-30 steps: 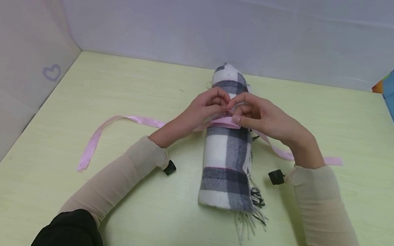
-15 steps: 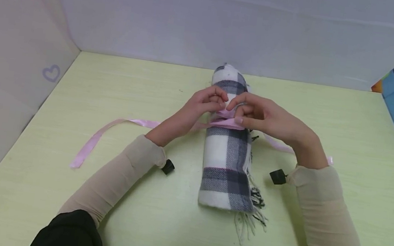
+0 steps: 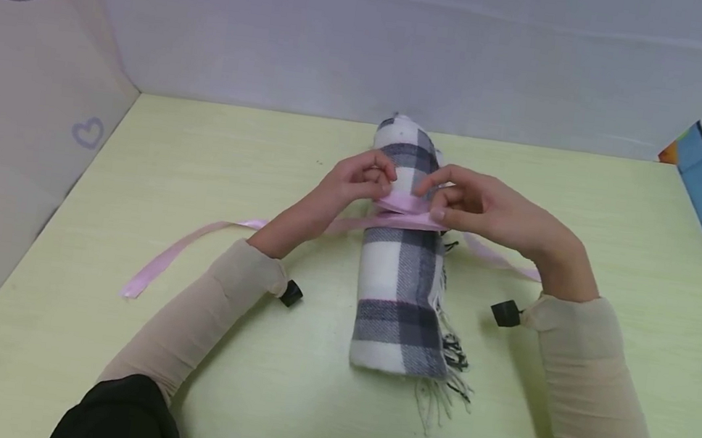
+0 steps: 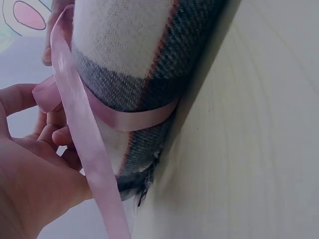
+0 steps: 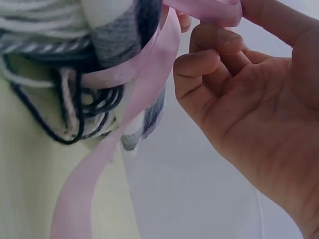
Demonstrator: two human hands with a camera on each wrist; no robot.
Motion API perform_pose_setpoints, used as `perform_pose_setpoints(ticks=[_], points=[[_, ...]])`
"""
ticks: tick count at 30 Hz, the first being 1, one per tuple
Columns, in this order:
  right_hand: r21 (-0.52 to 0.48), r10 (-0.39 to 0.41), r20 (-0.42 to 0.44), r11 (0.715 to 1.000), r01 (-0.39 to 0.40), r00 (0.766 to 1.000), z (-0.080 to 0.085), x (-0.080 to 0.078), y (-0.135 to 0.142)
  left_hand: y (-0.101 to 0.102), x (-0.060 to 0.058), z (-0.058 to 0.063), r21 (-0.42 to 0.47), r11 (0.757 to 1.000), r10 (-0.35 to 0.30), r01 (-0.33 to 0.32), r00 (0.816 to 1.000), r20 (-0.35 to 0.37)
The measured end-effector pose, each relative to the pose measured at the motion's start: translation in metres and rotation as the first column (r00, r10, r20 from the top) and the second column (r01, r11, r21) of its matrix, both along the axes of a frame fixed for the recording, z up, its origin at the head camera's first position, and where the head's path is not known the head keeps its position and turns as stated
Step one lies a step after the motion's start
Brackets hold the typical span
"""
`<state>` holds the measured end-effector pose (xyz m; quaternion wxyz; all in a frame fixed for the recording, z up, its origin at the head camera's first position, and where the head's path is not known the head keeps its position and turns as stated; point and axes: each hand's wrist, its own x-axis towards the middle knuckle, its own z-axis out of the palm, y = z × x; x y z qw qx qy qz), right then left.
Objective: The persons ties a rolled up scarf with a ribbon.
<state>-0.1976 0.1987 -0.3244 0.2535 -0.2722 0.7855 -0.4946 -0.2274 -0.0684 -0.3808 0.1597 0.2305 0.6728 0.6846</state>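
Note:
A rolled plaid scarf (image 3: 381,266), white and dark grey with a stringy fringe (image 3: 454,356), lies lengthwise on the table. Around its middle runs a pink satin ribbon (image 3: 400,221), seen circling the roll in the left wrist view. My left hand (image 3: 344,189) pinches a loop of the ribbon just above the scarf's left side. On the other side, my right hand (image 3: 499,215) pinches the ribbon between thumb and forefinger; its other fingers curl inward in the right wrist view. The knot area is partly hidden by fingers.
One ribbon tail (image 3: 169,255) trails left across the pale table (image 3: 253,156); another tail (image 3: 497,259) runs right beneath my right wrist. A white wall sheet (image 3: 280,42) stands along the table's back edge.
My hands have drawn apart, pulling the ribbon across the scarf. The right tail's end has drawn in behind the wrist, and the left tail has shifted slightly left.

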Motion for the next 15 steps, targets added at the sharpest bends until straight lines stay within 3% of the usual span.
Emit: perform_pose_setpoints(ticks=[7, 15], points=[[0.038, -0.021, 0.031, 0.999, 0.02, 0.999, -0.006, 0.009, 0.009, -0.01, 0.004, -0.002, -0.045, 0.999, 0.0, 0.0, 1.0, 0.018], [0.013, -0.02, 0.007, 1.0, 0.02, 1.0, -0.008, 0.015, 0.02, -0.022, 0.011, 0.0, -0.073, 0.997, 0.003, -0.002, 1.0, 0.013]])
